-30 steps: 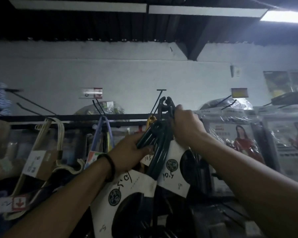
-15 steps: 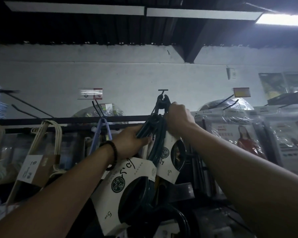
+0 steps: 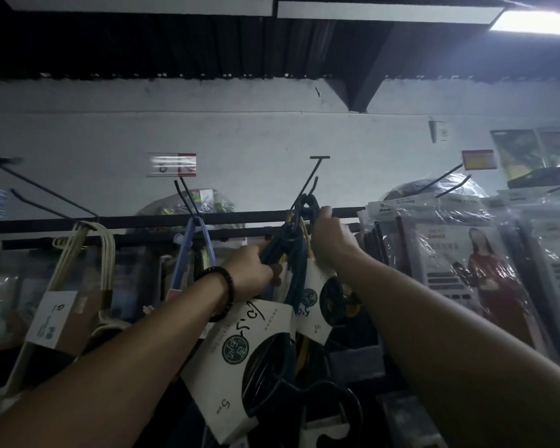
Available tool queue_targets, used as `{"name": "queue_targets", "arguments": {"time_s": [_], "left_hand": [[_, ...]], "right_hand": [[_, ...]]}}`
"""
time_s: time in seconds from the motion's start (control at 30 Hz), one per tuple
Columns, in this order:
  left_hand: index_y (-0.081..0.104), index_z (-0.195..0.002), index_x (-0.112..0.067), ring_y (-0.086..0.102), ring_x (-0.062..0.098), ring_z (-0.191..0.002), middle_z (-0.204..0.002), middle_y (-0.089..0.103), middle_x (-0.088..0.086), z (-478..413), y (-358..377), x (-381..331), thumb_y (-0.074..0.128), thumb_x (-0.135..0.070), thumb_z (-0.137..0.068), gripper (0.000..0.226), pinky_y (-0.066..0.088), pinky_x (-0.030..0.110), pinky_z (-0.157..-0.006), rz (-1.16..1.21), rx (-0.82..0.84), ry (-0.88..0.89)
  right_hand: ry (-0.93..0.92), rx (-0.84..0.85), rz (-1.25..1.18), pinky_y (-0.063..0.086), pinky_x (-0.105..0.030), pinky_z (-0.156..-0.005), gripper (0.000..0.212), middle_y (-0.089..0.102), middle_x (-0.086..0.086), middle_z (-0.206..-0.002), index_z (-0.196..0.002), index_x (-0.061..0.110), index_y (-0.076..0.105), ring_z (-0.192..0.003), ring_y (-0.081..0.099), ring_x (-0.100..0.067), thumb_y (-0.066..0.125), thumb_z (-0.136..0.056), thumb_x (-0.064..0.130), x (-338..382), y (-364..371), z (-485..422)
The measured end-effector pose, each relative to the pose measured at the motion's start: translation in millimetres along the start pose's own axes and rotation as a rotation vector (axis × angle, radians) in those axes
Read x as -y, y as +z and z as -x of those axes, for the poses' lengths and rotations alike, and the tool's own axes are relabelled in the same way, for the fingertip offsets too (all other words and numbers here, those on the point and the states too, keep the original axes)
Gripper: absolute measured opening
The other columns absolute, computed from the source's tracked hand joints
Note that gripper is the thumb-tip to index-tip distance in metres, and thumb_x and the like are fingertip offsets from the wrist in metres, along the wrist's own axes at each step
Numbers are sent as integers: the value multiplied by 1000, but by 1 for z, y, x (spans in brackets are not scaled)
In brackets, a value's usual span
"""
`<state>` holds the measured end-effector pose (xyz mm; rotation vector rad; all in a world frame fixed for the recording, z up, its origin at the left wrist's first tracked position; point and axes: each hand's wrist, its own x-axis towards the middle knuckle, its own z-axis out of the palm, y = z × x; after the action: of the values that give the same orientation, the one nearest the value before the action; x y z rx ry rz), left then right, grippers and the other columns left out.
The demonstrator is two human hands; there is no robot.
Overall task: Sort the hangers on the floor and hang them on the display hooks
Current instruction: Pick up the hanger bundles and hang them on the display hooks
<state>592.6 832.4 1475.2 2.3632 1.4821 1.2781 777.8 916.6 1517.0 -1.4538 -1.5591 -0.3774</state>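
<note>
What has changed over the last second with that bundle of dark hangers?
The dark green hangers slid back: their hook ends, near the tip of the display hook a second ago, now sit lower along it, nearer the black rail. Nothing was let go: the right hand still grips the hook ends, the left hand the necks. The beige hangers and blue hangers hang as before.

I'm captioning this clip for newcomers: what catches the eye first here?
At centre, the left hand and right hand grip dark green hangers at a black display hook. White cardboard labels dangle below. Cream hangers hang at left; a ceiling light glares top right.
</note>
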Motion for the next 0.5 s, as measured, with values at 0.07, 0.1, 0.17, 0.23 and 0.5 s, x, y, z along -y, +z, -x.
{"name": "queue_targets", "arguments": {"time_s": [0.07, 0.1, 0.17, 0.23, 0.5], "left_hand": [[65, -121, -17, 69, 2, -73, -75, 73, -9, -5, 5, 2, 60, -18, -103, 19, 55, 22, -62, 27, -23, -19], [64, -120, -17, 63, -6, -60, -69, 69, -10, -8, 7, 2, 59, -15, -103, 18, 48, 14, -52, 25, -34, -22], [63, -113, -17, 56, -9, -47, -65, 64, -10, -10, 10, 0, 57, -8, -100, 17, 37, 8, -40, 13, -60, -27], [63, -108, -13, 55, -7, -50, -66, 62, -10, -13, 13, -3, 56, -5, -99, 14, 34, 7, -37, 0, -91, -26], [62, -112, -23, 59, 16, -67, -80, 65, 1, -18, 12, -13, 55, -10, -99, 20, 44, 28, -57, 97, -179, 44]], "right_hand": [[26, 93, -19, 53, -33, -73, 32, 62, -17, -99, -135, -4, 38, -90, 65, -31, 45, -105, 5, 0, 5, -7], [26, 119, -4, 52, -34, -79, 37, 62, -18, -105, -139, -5, 38, -98, 65, -34, 47, -105, 7, 0, 2, -10], [20, 175, 12, 55, -38, -76, 38, 64, -18, -115, -135, -1, 46, -101, 67, -36, 56, -103, 14, 1, -9, -15], [-13, 290, 84, 55, -33, -58, 29, 67, -12, -102, -117, 1, 56, -82, 70, -28, 61, -101, 25, 1, -23, -15], [-33, 280, -26, 65, -41, -61, 55, 74, -22, -85, -95, -1, 65, -60, 75, -32, 43, -105, 48, 8, -82, 18]]}}
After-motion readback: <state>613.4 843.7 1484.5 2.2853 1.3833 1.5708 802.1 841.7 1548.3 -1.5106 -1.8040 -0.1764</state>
